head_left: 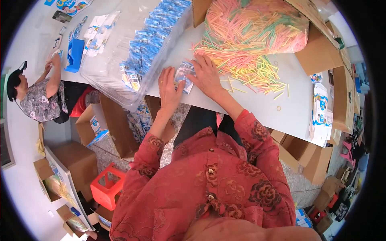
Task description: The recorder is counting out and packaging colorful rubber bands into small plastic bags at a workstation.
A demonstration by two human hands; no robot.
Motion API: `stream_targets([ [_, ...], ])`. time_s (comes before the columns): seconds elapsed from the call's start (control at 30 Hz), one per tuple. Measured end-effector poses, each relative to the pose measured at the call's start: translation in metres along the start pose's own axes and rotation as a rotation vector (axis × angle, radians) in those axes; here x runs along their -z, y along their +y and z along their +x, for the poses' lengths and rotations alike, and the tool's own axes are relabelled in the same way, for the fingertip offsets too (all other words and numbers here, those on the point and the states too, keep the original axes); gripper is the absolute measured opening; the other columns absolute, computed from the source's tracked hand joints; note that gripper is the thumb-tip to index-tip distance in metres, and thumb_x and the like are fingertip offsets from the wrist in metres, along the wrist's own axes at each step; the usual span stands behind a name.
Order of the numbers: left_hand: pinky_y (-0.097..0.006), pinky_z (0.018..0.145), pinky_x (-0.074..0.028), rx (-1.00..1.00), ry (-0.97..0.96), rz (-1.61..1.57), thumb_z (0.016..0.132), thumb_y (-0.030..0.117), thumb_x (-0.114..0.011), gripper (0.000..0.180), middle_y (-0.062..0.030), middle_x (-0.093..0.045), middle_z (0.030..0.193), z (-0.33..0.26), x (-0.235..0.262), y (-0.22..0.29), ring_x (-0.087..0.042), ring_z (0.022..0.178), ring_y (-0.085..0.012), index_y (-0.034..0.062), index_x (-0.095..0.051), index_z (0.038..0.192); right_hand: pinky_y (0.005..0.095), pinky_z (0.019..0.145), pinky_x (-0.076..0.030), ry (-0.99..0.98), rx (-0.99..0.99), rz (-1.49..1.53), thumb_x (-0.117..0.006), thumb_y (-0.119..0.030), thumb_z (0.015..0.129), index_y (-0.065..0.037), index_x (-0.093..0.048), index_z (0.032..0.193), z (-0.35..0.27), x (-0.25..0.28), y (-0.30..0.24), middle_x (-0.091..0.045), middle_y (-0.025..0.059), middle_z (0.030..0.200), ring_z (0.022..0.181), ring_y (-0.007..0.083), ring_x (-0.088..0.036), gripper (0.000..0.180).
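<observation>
A small clear packet with blue print (185, 75) lies flat on the white table, between my two hands. My left hand (169, 89), with a ring on one finger, rests along the packet's left side. Its fingers are stretched out and the thumb touches the lower part of the packet. My right hand (208, 76) lies flat over the packet's right edge, fingers extended toward the heap of sticks. That heap of thin pink, yellow and green sticks (257, 68) spills from a large clear bag (257, 24) just right of my right hand.
A clear plastic tub (146, 86) with rows of blue packets (148, 40) stands to the left. A blue holder (74, 55) sits beyond it. Flat printed packages (321, 110) lie at the table's right end. Cardboard boxes and a red stool (106, 186) are below. Another person (38, 94) works at far left.
</observation>
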State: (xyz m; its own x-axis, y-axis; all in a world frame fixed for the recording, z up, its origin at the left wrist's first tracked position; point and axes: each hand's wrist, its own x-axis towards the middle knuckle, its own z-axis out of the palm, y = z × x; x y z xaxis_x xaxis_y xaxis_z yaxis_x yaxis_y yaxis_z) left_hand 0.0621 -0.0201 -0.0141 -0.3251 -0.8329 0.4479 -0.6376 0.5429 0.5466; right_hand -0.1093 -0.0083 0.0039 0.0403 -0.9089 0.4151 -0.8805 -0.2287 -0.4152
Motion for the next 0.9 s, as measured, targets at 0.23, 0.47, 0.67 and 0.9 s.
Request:
stream_targets([
  [0.23, -0.047, 0.106, -0.03, -0.021, -0.023, 0.03, 0.078, 0.015, -0.068, 0.056, -0.0195, -0.047, 0.133, -0.001, -0.004, -0.002, -0.038, 0.127, -0.0404, -0.0027, -0.048, 0.128, 0.0442, 0.098, -0.036, 0.003, -0.029, 0.075, -0.069, -0.028, 0.076, -0.007, -0.061, 0.116, -0.004, 0.001, -0.001, -0.047, 0.0113, 0.131, 0.124, 0.0309, -0.04, 0.046],
  [0.47, -0.047, 0.106, -0.03, -0.007, -0.027, 0.025, 0.079, 0.015, -0.068, 0.054, -0.0198, -0.047, 0.133, -0.003, -0.003, 0.001, -0.038, 0.127, -0.0411, -0.0032, -0.05, 0.126, 0.0422, 0.091, -0.04, 0.075, -0.053, 0.211, -0.069, -0.021, 0.076, -0.007, -0.062, 0.113, -0.007, -0.005, 0.005, -0.056, 0.0108, 0.112, 0.109, 0.0298, -0.051, 0.041],
  [0.67, -0.047, 0.106, -0.03, -0.009, -0.04, 0.029, 0.079, 0.015, -0.069, 0.054, -0.0198, -0.047, 0.133, 0.0, -0.002, 0.0, -0.038, 0.127, -0.0414, -0.0034, -0.049, 0.126, 0.0394, 0.077, -0.045, 0.154, -0.015, 0.3, -0.071, -0.018, 0.074, -0.006, -0.067, 0.1, 0.005, -0.007, 0.008, -0.063, 0.0094, 0.084, 0.084, 0.0288, -0.057, 0.029],
  [0.9, -0.047, 0.106, -0.03, 0.004, -0.038, 0.014, 0.079, 0.015, -0.069, 0.055, -0.0198, -0.047, 0.133, 0.0, -0.003, 0.001, -0.038, 0.127, -0.0414, -0.0031, -0.049, 0.127, 0.0418, 0.072, -0.047, 0.014, -0.125, 0.228, -0.071, -0.02, 0.075, -0.005, -0.07, 0.089, 0.009, 0.003, 0.009, -0.063, 0.0118, 0.077, 0.08, 0.0302, -0.058, 0.02],
])
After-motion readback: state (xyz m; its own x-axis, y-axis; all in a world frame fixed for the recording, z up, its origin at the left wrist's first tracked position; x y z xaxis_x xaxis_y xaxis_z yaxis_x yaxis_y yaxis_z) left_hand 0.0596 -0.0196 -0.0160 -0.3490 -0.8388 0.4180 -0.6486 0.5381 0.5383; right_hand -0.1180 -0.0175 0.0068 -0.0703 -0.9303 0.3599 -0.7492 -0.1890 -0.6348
